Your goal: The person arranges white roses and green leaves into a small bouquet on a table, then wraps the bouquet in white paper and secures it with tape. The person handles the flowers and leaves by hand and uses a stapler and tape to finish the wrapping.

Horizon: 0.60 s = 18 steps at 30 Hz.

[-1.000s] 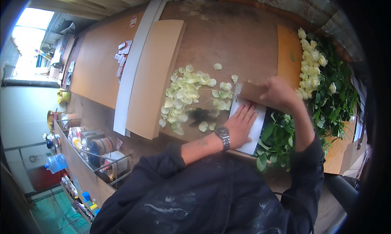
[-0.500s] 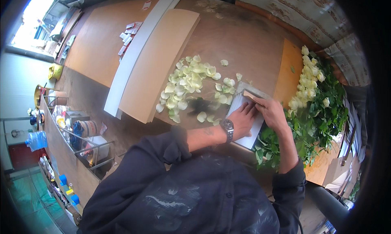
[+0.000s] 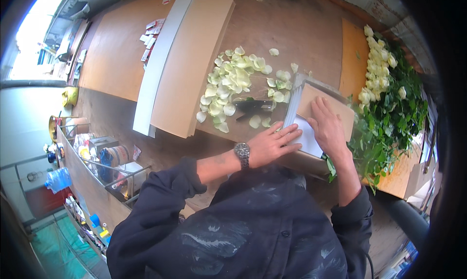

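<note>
My left hand (image 3: 273, 144) lies with its fingers stretched out at the near left edge of a stack of white sheets (image 3: 307, 138), fingertips touching it. My right hand (image 3: 327, 128) rests flat on a tan cardboard sheet (image 3: 343, 111) that covers the far part of the stack. The stack sits against a grey raised edge (image 3: 321, 83). Left of it, a dark-handled cutting tool (image 3: 254, 106) lies on the table, partly among white petals (image 3: 231, 79) heaped there.
A bundle of white roses (image 3: 377, 70) with thick green leaves (image 3: 396, 113) lies right of the stack. To the left are a tan board (image 3: 192, 70) and a long white strip (image 3: 160, 70). Small boxes (image 3: 150, 43) lie beyond them; a metal rack (image 3: 113, 179) stands further left.
The tan sheet, pinched at its edge by my right hand before, now lies flat under that palm. My left hand has slid left, off the middle of the stack. The view has shifted.
</note>
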Available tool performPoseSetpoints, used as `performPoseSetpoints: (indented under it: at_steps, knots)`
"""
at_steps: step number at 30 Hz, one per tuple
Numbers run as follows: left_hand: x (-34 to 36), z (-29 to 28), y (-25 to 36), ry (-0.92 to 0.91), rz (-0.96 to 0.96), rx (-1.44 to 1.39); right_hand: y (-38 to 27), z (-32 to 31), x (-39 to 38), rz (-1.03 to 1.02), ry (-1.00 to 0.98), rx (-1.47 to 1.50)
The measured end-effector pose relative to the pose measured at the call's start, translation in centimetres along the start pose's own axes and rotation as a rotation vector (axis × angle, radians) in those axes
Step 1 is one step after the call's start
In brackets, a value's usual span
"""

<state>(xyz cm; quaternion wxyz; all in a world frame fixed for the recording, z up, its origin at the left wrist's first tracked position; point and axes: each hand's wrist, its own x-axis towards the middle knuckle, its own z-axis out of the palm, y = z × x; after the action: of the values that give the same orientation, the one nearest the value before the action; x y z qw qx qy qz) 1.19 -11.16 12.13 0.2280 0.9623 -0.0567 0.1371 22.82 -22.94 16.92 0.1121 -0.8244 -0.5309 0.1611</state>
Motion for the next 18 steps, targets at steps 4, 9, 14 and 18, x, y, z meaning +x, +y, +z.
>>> performPoseSetpoints:
  at_steps: [4,9,14,18]
  knots:
    - [1.0,0.9,-0.9,0.059,0.071,0.07,-0.7,0.5,-0.3,0.006,0.014,-0.1]
    - [2.5,0.8,-2.6,0.142,0.129,-0.012,-0.4,0.4,-0.2,-0.017,0.029,-0.132]
    - [4.4,1.7,-2.4,0.268,-0.075,-0.222,0.3,-0.8,0.1,-0.067,0.01,-0.024]
    - [6.1,3.1,-1.4,0.434,-0.39,-0.297,0.7,-2.3,0.6,-0.068,-0.085,0.047]
